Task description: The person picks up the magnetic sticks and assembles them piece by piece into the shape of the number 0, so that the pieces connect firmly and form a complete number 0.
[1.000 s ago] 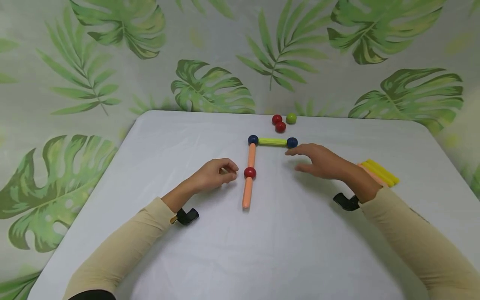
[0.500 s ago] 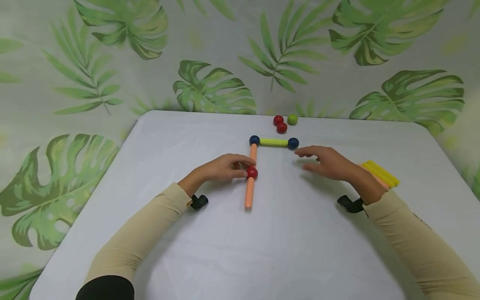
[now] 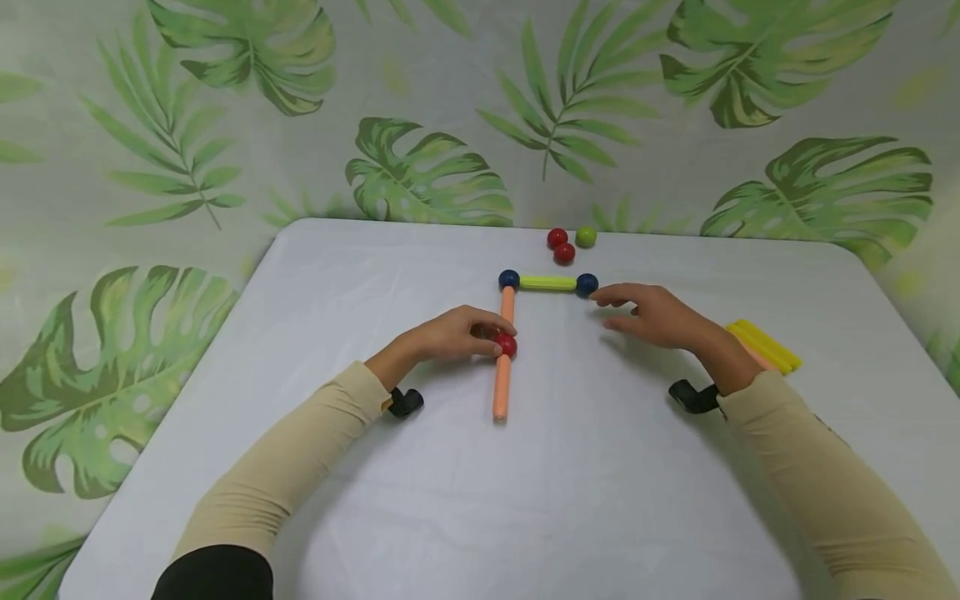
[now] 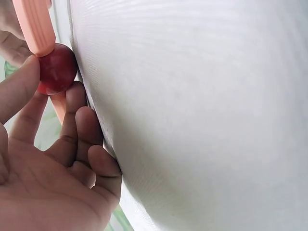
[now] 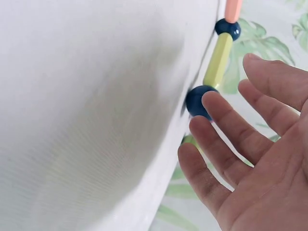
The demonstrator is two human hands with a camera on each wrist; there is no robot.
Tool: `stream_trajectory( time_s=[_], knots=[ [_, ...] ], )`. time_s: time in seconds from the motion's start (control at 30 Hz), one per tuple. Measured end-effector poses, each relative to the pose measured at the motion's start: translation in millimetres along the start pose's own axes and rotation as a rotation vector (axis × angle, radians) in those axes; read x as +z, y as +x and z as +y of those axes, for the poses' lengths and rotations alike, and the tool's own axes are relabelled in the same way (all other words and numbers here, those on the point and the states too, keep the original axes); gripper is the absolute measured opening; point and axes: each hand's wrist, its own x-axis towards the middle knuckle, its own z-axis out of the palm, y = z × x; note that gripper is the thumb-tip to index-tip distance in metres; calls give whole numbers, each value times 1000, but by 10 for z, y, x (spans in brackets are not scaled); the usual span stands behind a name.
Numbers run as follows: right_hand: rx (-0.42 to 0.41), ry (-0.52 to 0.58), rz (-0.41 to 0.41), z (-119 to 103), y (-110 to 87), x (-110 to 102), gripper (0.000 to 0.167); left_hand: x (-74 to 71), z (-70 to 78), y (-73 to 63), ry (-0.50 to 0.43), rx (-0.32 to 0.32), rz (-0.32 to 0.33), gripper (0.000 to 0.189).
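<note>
My left hand [image 3: 457,333] pinches a red ball [image 3: 507,344] between thumb and fingers; the left wrist view shows the same red ball [image 4: 60,70] up close. An orange stick [image 3: 501,392] joins the ball on the near side and another orange stick [image 3: 507,307] on the far side. The far one ends at a dark blue ball [image 3: 509,280]. From there a yellow-green stick [image 3: 547,283] runs right to a second blue ball [image 3: 587,285]. Beside that ball my right hand [image 3: 648,315] hovers with fingers extended and holds nothing; its fingertips overlap the blue ball [image 5: 198,102] in the right wrist view.
Behind the joined sticks lie two red balls [image 3: 560,246] and a green ball [image 3: 586,237], near the back edge of the white table [image 3: 570,500]. Yellow sticks [image 3: 765,344] and orange ones lie at the right, partly behind the right forearm. A leaf-patterned cloth [image 3: 600,100] hangs behind.
My left hand has moved right and taken hold of the red ball. My right hand has shifted slightly right, staying near the right-hand blue ball.
</note>
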Motion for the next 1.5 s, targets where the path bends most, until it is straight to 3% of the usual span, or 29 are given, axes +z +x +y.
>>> stream_trajectory(
  time_s=[0.23,0.43,0.63,0.8,1.0,1.23,1.5],
  knots=[
    [27,-8,23,-10,156,-78,42,-4,3,22,16,3,19,37],
    [72,24,148,-32,498,-65,40,-18,8,39,38,-20,40,36],
    [162,25,249,-82,894,18,43,-51,15,63,37,-30,40,36],
    [291,22,294,-125,1105,85,46,-68,19,92,29,-28,29,36],
    [431,7,325,-165,1195,98,48,-83,44,137,8,-2,11,38],
    [551,16,335,-186,1237,130,51,-95,55,164,6,-30,1,38],
    [548,9,342,-140,1229,188,43,-90,39,150,-6,-57,-1,38]
  ],
)
